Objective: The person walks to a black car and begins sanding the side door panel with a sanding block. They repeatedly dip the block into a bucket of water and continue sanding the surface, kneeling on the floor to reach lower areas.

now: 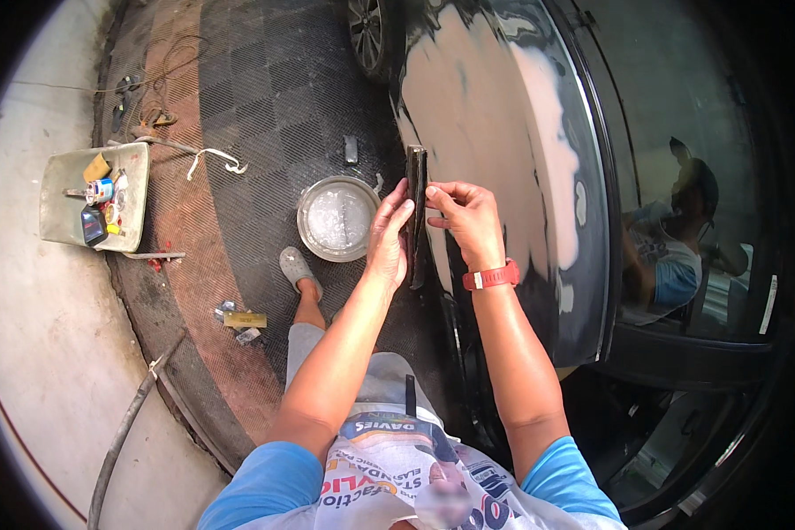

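In the grip, the block point(417, 177) hides its underside from my remote view; I cannot confirm where the left hand point(387, 243) and right hand point(473, 225) touch its far side. Above the grip, the upper edge crops the wheel point(367, 35). Left, red scraps point(156, 263) near the tray point(62, 212) are too small to identify. Below-left, the lower edge cuts off the hose point(117, 442). Right, reflections obstruct my view through the window point(658, 97).

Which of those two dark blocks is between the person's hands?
The longer black block, between the left hand and right hand; the shorter dark block lies on the floor near the round basin.
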